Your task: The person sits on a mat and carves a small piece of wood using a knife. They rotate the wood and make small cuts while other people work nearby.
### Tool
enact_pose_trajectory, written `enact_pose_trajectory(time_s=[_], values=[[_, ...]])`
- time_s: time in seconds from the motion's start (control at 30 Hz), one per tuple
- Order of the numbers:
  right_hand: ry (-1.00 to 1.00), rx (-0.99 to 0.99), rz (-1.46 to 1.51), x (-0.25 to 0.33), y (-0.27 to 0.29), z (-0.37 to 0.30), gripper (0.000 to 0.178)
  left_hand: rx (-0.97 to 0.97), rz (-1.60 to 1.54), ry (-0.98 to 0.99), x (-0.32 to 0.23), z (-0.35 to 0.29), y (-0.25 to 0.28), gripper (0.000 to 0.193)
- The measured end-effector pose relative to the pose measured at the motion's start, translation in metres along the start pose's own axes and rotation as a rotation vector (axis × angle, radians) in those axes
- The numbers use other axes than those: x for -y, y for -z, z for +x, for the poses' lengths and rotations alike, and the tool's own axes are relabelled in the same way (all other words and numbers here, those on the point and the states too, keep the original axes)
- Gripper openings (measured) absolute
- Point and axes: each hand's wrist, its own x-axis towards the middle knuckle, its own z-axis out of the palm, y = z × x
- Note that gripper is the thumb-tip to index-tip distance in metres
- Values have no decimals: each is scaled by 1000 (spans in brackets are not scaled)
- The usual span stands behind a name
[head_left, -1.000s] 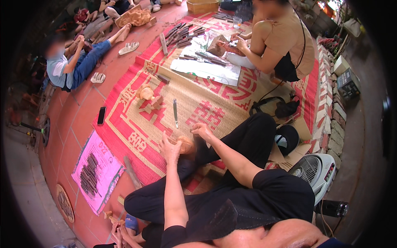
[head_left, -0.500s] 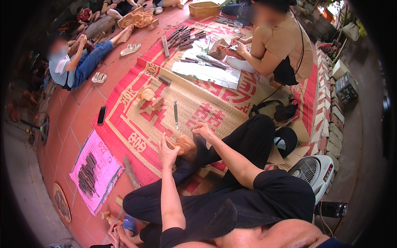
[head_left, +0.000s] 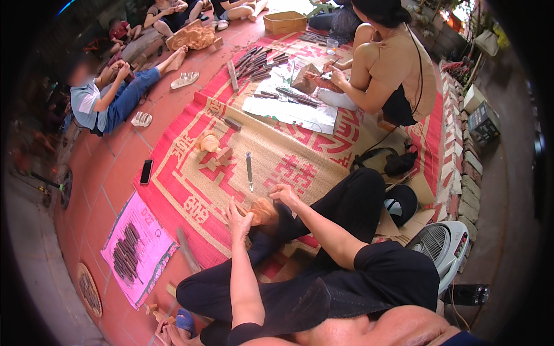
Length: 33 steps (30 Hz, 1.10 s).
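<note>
Tan, rounded wood carving (head_left: 264, 212) in L hand (head_left: 237, 221); R hand (head_left: 286, 197) nr.

Matt wooden carving (head_left: 264, 212) on rough woven mat (head_left: 231, 180)

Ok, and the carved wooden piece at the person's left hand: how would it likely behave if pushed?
The carved wooden piece is probably stiff, since it looks like solid orange-brown wood. Its rounded outline suggests it might rock or roll if nudged without the left hand there. Its surface looks uneven, so it's likely not very slippery.
</note>
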Motion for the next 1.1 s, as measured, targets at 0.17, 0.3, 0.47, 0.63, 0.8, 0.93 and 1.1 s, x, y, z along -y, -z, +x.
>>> enact_pose_trajectory(time_s=[0.17,0.3,0.47,0.63,0.8,0.93,1.1], values=[[-14,-17,-38,-7,-1,0,9,-38,-5,142,-16,-1,-8,75],[-38,-7,50,-9,-1,1,9,-127,-100,267,-26,1,-4,73],[10,-42,85,-9,0,2,10,-148,9,264,-4,6,-13,64],[6,-106,31,-12,0,1,11,-174,86,240,-11,4,-16,53],[-30,-138,-114,-17,-2,2,15,-194,108,311,-21,3,-9,47],[-53,-118,-163,-25,3,7,16,-180,110,327,-21,10,-8,45],[-62,-71,-123,-17,4,4,17,-153,92,275,-2,20,-8,44]])
